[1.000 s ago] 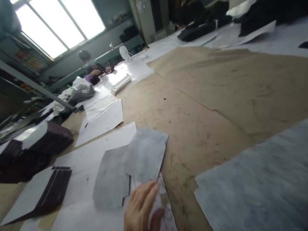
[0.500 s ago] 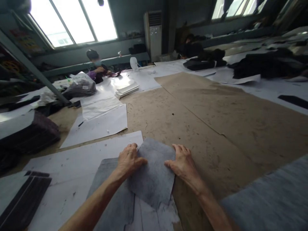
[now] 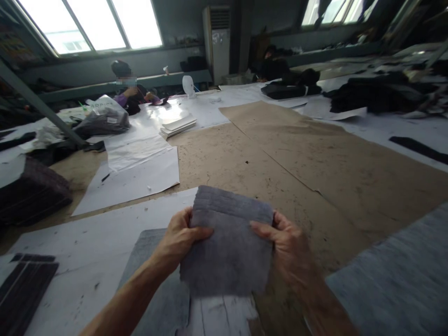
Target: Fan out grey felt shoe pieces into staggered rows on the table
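Observation:
A stack of grey cut fabric pieces [image 3: 229, 252] is held up in front of me, its far edge fanned into several layers. My left hand [image 3: 180, 235] grips the left side, thumb on top and fingers underneath. On the right side, my right hand [image 3: 289, 242] is closed in the same way, slightly blurred. Below and to the left, another pile of grey fabric pieces [image 3: 157, 289] lies on white paper [image 3: 87, 242], partly covered by my left forearm.
Brown paper [image 3: 280, 186] covers the table ahead. A large grey fabric sheet [image 3: 395, 270] lies at right. Dark fabric stacks [image 3: 33, 191] stand at left. White cards [image 3: 178, 125] and a filled plastic bag [image 3: 105, 116] lie farther off. A person [image 3: 129, 91] sits across the table.
Both hands have closed on the grey fabric stack and lifted it off the table, its far edge now fanned. The view has shifted slightly.

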Action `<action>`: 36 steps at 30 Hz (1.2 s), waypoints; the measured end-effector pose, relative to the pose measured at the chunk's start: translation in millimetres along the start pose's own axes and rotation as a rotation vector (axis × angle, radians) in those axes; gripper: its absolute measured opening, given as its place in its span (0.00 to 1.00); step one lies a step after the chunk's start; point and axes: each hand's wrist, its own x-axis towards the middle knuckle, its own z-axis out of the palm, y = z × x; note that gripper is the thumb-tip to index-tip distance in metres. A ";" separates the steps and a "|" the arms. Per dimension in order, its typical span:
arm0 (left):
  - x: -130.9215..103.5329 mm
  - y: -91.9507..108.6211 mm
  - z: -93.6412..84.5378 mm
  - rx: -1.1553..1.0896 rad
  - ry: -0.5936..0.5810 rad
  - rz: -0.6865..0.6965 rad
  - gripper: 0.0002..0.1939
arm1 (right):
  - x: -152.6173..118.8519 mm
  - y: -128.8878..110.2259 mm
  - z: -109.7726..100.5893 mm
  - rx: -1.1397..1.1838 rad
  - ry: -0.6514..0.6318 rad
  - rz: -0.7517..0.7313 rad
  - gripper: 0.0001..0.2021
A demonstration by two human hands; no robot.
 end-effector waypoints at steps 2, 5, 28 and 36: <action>-17.7 -0.4 3.1 -0.202 -0.053 -0.035 0.21 | -12.2 -3.0 -8.8 0.205 -0.104 0.110 0.22; -35.4 -11.1 11.8 -0.229 0.052 0.044 0.21 | -31.5 3.8 -11.8 0.158 -0.086 0.048 0.16; -44.7 -44.2 41.7 -0.244 0.087 -0.090 0.14 | -50.3 27.2 -19.8 0.008 0.068 0.120 0.14; -47.2 -39.4 48.3 -0.531 -0.057 -0.270 0.17 | -54.1 39.1 -9.6 -0.254 0.416 -0.330 0.10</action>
